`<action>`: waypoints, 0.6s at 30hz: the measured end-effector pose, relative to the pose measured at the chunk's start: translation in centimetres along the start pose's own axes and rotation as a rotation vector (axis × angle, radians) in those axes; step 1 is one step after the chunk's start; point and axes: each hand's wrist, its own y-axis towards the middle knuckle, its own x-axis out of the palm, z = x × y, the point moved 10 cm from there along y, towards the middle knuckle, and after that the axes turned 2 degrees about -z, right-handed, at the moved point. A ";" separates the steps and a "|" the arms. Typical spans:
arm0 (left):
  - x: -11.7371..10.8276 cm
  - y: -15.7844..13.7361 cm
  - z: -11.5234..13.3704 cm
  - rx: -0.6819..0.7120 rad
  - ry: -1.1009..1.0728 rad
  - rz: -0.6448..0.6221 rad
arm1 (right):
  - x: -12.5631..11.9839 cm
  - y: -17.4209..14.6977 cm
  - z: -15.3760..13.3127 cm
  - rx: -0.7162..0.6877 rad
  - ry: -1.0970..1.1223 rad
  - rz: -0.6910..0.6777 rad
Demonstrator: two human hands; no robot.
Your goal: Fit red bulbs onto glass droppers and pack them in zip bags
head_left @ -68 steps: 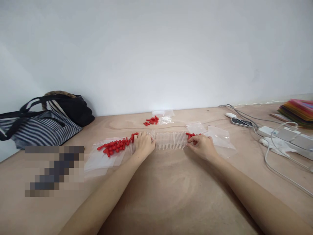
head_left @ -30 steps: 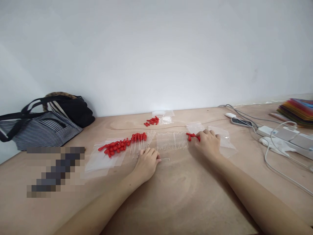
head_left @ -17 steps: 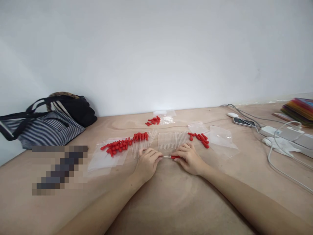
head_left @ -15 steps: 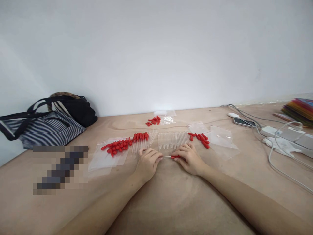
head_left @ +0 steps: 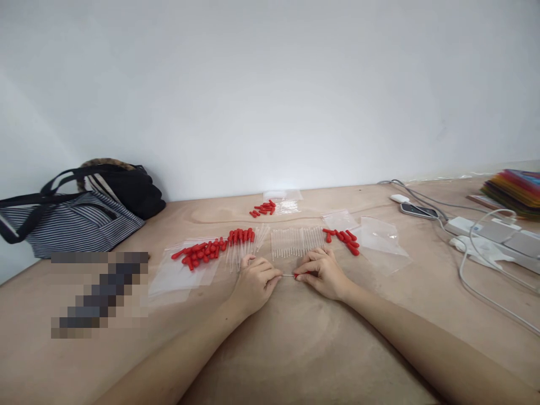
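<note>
My left hand (head_left: pixel 255 283) pinches a thin glass dropper tube (head_left: pixel 288 275) held level just above or on the table. A red rubber bulb (head_left: pixel 297 276) sits at the tube's right end, closed in the fingers of my right hand (head_left: pixel 325 274), which cover most of it. Beyond my hands lies a row of bare glass tubes (head_left: pixel 291 242). To its left, several tubes carry red bulbs (head_left: pixel 240 235). A heap of loose red bulbs (head_left: pixel 202 253) rests on a clear plastic bag farther left, and a few more bulbs (head_left: pixel 351 243) lie right of the row.
Toward the wall are small red bulbs (head_left: pixel 265 208) and a bag of short tubes (head_left: pixel 288 206). Another clear bag (head_left: pixel 382 242) lies at right. A phone-like device (head_left: pixel 417 210), cables and a power strip (head_left: pixel 527 253) occupy the right side. A striped bag (head_left: pixel 84 225) stands at left.
My hands have stayed almost in place, still holding the tube and bulb. The right fingers cover more of the bulb, and the view has shifted slightly.
</note>
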 end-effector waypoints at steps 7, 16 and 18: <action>-0.1 0.1 0.1 -0.024 -0.008 -0.001 | 0.5 0.2 0.7 0.090 0.061 -0.017; 0.1 0.0 -0.4 -0.048 -0.017 0.006 | 0.2 0.1 0.9 0.163 0.127 0.054; 0.0 -0.1 -0.4 -0.046 -0.024 0.021 | 0.2 0.0 0.9 0.171 0.135 0.074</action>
